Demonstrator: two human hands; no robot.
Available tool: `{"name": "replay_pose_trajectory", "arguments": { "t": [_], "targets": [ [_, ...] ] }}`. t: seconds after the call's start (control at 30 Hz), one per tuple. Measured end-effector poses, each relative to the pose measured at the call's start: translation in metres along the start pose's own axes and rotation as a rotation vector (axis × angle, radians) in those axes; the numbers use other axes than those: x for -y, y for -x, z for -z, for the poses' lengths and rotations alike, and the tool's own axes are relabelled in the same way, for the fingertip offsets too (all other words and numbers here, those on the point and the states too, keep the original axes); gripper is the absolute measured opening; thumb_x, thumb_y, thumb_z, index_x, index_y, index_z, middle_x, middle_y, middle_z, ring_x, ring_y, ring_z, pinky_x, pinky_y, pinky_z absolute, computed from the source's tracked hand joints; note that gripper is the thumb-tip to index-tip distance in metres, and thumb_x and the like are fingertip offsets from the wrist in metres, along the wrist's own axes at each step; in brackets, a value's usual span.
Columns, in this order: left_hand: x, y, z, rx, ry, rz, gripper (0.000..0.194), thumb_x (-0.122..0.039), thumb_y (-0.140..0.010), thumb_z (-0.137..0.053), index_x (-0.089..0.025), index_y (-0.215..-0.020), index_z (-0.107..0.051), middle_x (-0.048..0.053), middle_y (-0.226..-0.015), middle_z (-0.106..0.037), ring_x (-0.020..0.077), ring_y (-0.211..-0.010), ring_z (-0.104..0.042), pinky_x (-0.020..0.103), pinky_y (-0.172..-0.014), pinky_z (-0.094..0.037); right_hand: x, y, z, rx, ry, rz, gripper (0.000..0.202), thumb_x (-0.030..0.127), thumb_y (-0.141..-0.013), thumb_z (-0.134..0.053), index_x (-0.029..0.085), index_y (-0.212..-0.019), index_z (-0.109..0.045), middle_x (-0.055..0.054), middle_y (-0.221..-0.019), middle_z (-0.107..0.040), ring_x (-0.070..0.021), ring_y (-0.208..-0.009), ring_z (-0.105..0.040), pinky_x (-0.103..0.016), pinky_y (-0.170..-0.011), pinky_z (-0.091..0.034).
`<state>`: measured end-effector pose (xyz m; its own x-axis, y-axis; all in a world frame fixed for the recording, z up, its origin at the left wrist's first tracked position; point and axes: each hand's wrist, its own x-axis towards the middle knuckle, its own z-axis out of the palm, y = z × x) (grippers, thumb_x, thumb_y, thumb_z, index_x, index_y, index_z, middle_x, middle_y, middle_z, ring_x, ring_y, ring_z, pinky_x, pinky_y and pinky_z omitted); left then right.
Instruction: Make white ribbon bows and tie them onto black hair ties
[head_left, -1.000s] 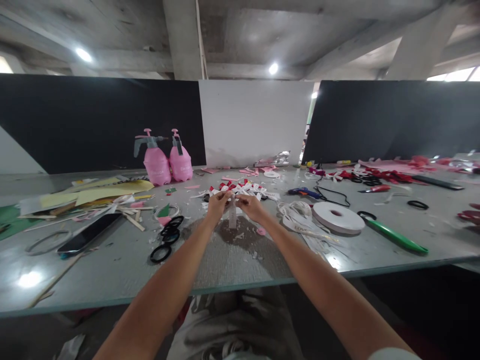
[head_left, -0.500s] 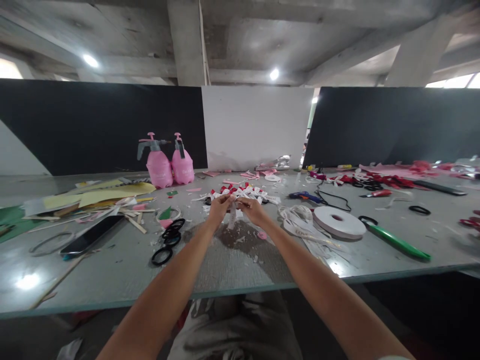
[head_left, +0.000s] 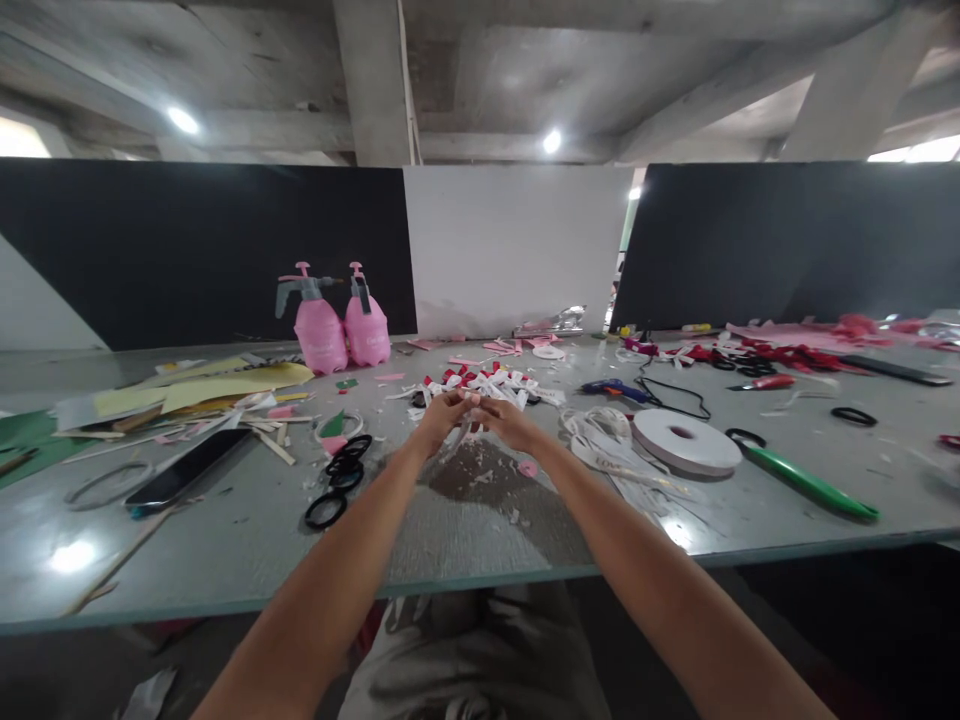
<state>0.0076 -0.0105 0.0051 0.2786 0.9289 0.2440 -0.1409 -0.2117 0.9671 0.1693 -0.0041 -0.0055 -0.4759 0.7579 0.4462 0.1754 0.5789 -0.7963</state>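
My left hand [head_left: 442,418] and my right hand [head_left: 504,418] meet above the middle of the table, fingertips touching. Both are closed in a pinch on a short pale ribbon [head_left: 456,440], whose end hangs down below the left fingers. Just behind them lies a pile of red and white ribbon bows [head_left: 487,380]. Small white scraps and a pink disc [head_left: 527,468] are on the table beneath and beside the hands. What lies between the fingertips is partly hidden.
Left are black rings [head_left: 325,510], a phone [head_left: 187,468], yellow sheets [head_left: 217,386] and two pink spray bottles [head_left: 319,335]. To the right are a white ribbon roll [head_left: 686,441], a blue glue gun [head_left: 615,390], green-handled scissors [head_left: 814,484] and a red-handled tool [head_left: 772,382].
Both hands have drawn closer together at the fingertips. The hanging ribbon end has swung to the left and now slants. The view has shifted slightly.
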Motion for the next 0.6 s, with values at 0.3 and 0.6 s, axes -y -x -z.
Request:
{"name": "replay_pose_trajectory", "arguments": {
  "t": [0.3, 0.6],
  "targets": [
    [-0.001, -0.003, 0.003, -0.392, -0.426, -0.356, 0.017, -0.029, -0.078, -0.059, -0.016, -0.09, -0.059, 0.001, -0.081, -0.06, 0.0082, -0.06, -0.052, 0.021, -0.058, -0.042, -0.007, -0.01, 0.01, -0.517, -0.324, 0.011, 0.025, 0.043, -0.076, -0.057, 0.018, -0.078, -0.06, 0.003, -0.063, -0.054, -0.011, -0.055, -0.048, -0.024, -0.056, -0.039],
    [-0.002, 0.006, -0.003, -0.311, -0.681, -0.491, 0.024, -0.023, -0.084, -0.053, -0.019, -0.105, -0.063, 0.002, -0.092, -0.066, 0.0077, -0.061, -0.05, 0.02, -0.061, -0.042, -0.002, -0.007, 0.01, -0.495, -0.339, -0.027, 0.03, 0.043, -0.076, -0.057, 0.017, -0.092, -0.063, 0.002, -0.064, -0.056, -0.0111, -0.056, -0.048, -0.024, -0.056, -0.038]
  ]
}}
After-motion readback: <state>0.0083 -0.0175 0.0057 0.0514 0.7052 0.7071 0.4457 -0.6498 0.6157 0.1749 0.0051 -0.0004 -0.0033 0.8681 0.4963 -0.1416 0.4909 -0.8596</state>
